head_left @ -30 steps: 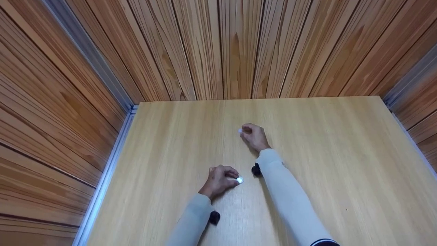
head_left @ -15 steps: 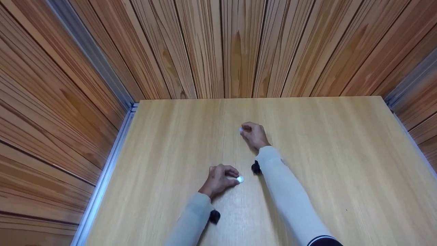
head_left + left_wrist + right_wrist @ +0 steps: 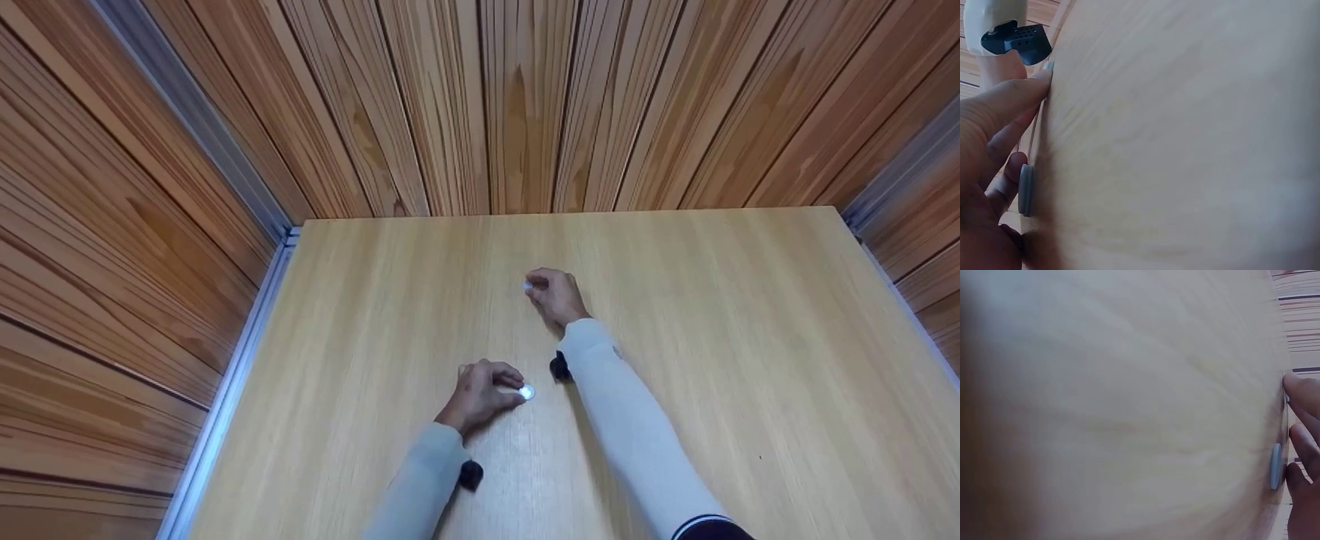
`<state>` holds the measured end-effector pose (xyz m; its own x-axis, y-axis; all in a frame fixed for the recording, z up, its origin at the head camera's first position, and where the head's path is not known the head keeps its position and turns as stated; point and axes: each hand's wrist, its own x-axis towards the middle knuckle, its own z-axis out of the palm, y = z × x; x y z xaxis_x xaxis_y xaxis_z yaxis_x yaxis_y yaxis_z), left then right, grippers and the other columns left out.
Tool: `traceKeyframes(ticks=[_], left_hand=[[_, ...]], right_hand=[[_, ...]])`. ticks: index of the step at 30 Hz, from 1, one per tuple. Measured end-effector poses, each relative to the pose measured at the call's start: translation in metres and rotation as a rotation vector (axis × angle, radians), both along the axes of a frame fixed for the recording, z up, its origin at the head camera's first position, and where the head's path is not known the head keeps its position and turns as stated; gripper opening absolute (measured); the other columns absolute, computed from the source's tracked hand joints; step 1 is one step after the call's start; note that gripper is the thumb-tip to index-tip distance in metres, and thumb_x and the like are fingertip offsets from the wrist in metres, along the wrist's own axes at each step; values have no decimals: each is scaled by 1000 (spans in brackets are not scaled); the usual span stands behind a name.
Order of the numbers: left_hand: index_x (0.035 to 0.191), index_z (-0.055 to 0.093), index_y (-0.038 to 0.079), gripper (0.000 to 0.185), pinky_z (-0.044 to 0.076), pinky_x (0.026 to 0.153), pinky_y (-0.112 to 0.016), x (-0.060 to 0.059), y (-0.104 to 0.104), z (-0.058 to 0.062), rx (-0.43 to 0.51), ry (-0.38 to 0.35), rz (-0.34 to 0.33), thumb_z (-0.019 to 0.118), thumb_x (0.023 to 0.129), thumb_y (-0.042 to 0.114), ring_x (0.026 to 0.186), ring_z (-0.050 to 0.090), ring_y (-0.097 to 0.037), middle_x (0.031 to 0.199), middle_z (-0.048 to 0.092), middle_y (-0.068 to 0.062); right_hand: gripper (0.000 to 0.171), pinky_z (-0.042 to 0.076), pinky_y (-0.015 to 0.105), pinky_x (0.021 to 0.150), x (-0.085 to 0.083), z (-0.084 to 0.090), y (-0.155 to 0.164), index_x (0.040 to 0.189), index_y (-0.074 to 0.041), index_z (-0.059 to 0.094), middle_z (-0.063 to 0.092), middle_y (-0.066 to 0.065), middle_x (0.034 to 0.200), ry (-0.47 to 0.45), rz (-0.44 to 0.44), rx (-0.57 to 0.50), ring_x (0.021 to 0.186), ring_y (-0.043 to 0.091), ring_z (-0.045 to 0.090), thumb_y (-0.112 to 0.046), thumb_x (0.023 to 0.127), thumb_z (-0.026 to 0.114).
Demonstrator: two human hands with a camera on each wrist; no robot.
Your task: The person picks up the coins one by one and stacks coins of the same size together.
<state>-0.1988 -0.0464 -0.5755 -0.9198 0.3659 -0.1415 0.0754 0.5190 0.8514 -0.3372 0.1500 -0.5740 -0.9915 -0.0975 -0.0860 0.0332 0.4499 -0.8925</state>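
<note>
My left hand (image 3: 480, 394) is low over the middle of the table, pinching a small white round disc (image 3: 527, 392) between thumb and fingers. In the left wrist view this disc (image 3: 1026, 190) stands on edge and looks grooved or doubled; a second pale piece (image 3: 1048, 65) shows by a fingertip, and whose it is I cannot tell. Farther from the body, my right hand (image 3: 556, 295) holds another small white disc (image 3: 528, 285) at its fingertips. The right wrist view catches that disc (image 3: 1276, 467) edge-on near the thumb. The right fingers partly cover it.
Both hands work above a light wooden table (image 3: 712, 322). Wood-plank walls (image 3: 517, 112) enclose its back and sides, with a metal rail (image 3: 225, 382) along the left edge. Black wrist cameras (image 3: 471, 476) hang beneath the sleeves.
</note>
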Motion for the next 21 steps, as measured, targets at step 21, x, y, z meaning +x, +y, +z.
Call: traceKeyframes(ticks=[21], left_hand=[[93,76,23,16,26,97,-44,3,1,0,-38,63,0,85,80,20,94,60,-8,83,73,17]], right_hand=[[16,51,39,90,14,-1,9,108,-4,73,72,8,105,47,42,57,102,23,66,-6,92,72]])
